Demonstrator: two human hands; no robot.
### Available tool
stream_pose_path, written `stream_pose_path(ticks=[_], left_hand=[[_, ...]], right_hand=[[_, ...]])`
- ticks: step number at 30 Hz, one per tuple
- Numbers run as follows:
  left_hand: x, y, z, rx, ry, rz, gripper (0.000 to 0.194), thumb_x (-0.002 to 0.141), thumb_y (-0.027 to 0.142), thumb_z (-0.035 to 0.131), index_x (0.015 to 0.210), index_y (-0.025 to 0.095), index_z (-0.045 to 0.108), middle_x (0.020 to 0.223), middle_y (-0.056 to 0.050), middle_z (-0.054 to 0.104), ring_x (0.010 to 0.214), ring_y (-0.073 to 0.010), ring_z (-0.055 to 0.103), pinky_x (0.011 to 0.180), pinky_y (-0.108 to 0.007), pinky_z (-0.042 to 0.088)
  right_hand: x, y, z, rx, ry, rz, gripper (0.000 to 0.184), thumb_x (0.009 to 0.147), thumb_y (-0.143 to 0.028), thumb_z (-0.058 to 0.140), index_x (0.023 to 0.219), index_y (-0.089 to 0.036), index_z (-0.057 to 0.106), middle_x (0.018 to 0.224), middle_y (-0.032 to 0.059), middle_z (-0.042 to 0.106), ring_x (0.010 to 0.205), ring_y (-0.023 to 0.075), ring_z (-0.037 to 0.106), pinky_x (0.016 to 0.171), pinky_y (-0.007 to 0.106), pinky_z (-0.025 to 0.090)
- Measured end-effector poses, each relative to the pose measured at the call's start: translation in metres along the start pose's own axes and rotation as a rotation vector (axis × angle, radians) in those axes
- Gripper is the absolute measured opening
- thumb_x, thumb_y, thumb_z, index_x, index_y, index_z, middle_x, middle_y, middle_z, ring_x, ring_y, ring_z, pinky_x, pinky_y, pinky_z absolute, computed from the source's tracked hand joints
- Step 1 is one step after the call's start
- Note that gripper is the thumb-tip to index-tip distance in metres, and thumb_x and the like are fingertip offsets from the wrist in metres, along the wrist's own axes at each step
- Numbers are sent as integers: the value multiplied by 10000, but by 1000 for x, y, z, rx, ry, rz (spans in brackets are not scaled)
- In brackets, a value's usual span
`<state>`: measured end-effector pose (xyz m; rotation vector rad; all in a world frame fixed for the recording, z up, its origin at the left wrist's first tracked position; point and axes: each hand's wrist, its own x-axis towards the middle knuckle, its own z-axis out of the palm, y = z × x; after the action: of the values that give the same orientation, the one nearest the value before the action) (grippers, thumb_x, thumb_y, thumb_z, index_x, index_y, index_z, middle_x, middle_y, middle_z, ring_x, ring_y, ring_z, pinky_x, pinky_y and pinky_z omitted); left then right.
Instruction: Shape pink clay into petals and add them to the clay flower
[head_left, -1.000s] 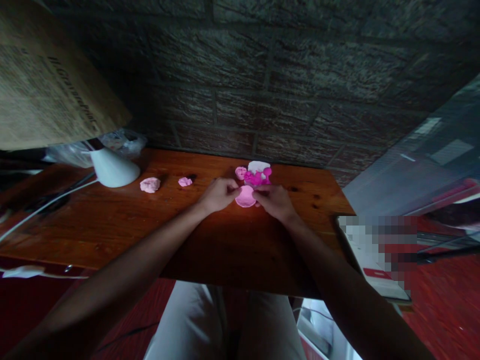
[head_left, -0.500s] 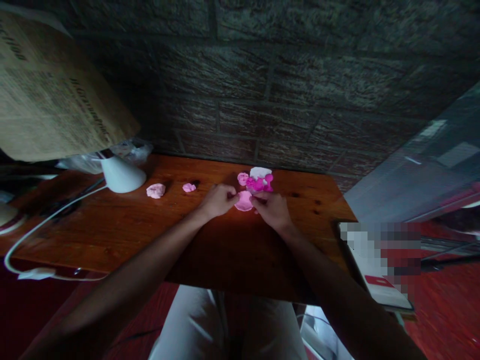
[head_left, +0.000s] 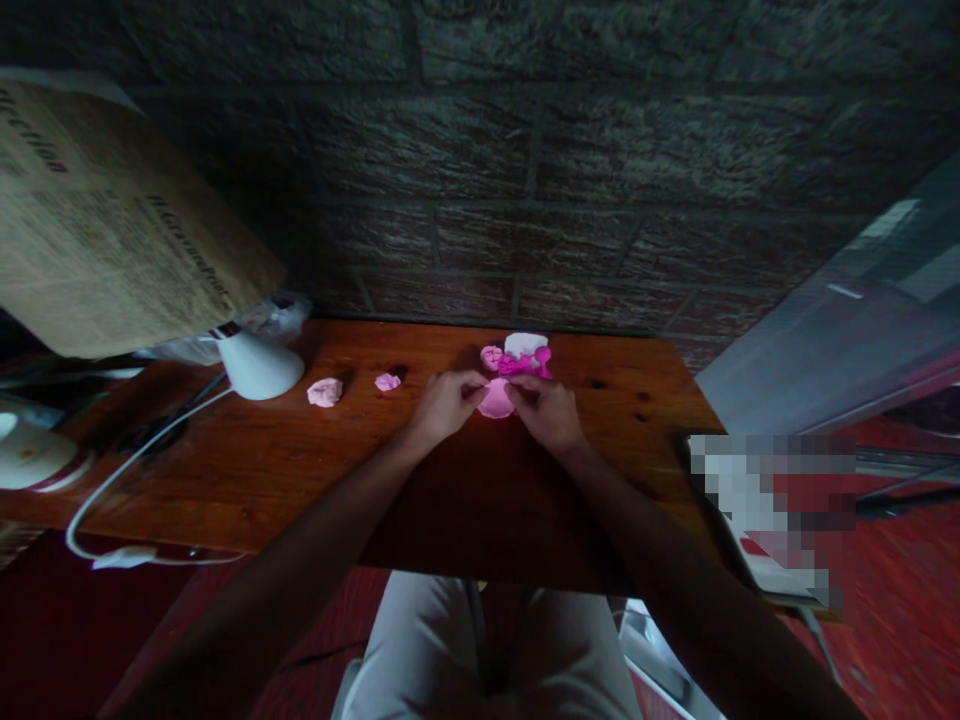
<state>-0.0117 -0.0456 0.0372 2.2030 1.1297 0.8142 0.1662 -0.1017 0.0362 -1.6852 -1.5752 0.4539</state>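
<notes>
A flat, round pink disc of what looks like modelling clay [head_left: 496,401] is between my two hands over the wooden table. My left hand [head_left: 448,405] pinches its upper left edge with thumb and forefinger. On the other side, my right hand [head_left: 553,410] pinches the upper right edge the same way. Just behind the disc are bright magenta shaped pieces [head_left: 534,361], a rounded pink lump [head_left: 491,357] and a white piece [head_left: 525,344]. Whether the disc touches the table is hard to tell.
Two pale pink lumps, a larger one [head_left: 325,392] and a smaller one [head_left: 388,382], lie to the left. A white lamp base [head_left: 262,368] with a newsprint shade [head_left: 142,220] and cable [head_left: 154,437] stands farther left, near a white cup-like object [head_left: 34,455]. A brick wall [head_left: 480,240] rises behind the table [head_left: 480,510].
My fingers have shifted from the disc's sides up to its far edge, and more of its front shows. The whole view has moved slightly.
</notes>
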Motion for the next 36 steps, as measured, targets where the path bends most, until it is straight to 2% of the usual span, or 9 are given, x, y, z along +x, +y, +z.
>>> stream_pose_path(ticks=[6, 12, 17, 21, 24, 28, 36], left_hand=[[3, -4, -4, -40, -48, 63, 131, 885, 176, 638, 923, 180, 763, 961, -60, 802, 851, -191, 735, 819, -299, 545], [6, -5, -6, -26, -90, 116, 130, 893, 153, 621, 945, 166, 739, 917, -64, 774, 827, -180, 702, 796, -291, 520], [7, -6, -2, -97, -105, 83, 118, 906, 162, 596, 951, 164, 705, 927, -55, 773, 828, -167, 712, 795, -277, 531], [7, -7, 1, -191, -36, 32, 132, 891, 198, 628, 991, 164, 708, 984, -66, 786, 872, -172, 729, 825, -285, 554], [7, -10, 2, -256, -26, 0, 130, 880, 199, 630, 944, 159, 737, 964, -69, 796, 869, -182, 735, 829, -301, 565], [8, -15, 6, -310, -21, -29, 129, 856, 222, 662, 894, 161, 769, 959, -70, 804, 868, -195, 740, 838, -318, 573], [7, -9, 7, -250, 17, -109, 125, 841, 193, 662, 879, 172, 779, 904, -51, 810, 808, -194, 746, 766, -302, 579]], right_hand=[[1, 1, 3, -18, 2, -29, 195, 904, -228, 626, 1028, -263, 773, 1005, 2, 811, 916, 177, 761, 876, 285, 569], [3, 1, 3, -19, -76, -70, 197, 920, -253, 611, 1069, -261, 740, 1040, 4, 800, 928, 174, 753, 843, 266, 559], [5, 1, 1, -74, -118, -58, 230, 937, -264, 587, 1107, -259, 742, 1060, 21, 799, 927, 190, 751, 840, 278, 550], [4, 2, 0, -80, -103, -27, 241, 926, -263, 597, 1101, -244, 762, 995, 36, 808, 866, 198, 757, 814, 289, 555], [4, 3, -2, -49, -107, 15, 215, 899, -259, 628, 1049, -242, 780, 955, 28, 812, 845, 192, 761, 818, 285, 561], [4, 1, -4, -12, -140, 63, 237, 880, -247, 649, 1075, -226, 780, 950, 31, 813, 854, 195, 764, 855, 304, 567], [-1, -7, 4, 20, -53, 112, 152, 859, -258, 697, 980, -263, 790, 952, 6, 815, 849, 190, 764, 807, 284, 572]])
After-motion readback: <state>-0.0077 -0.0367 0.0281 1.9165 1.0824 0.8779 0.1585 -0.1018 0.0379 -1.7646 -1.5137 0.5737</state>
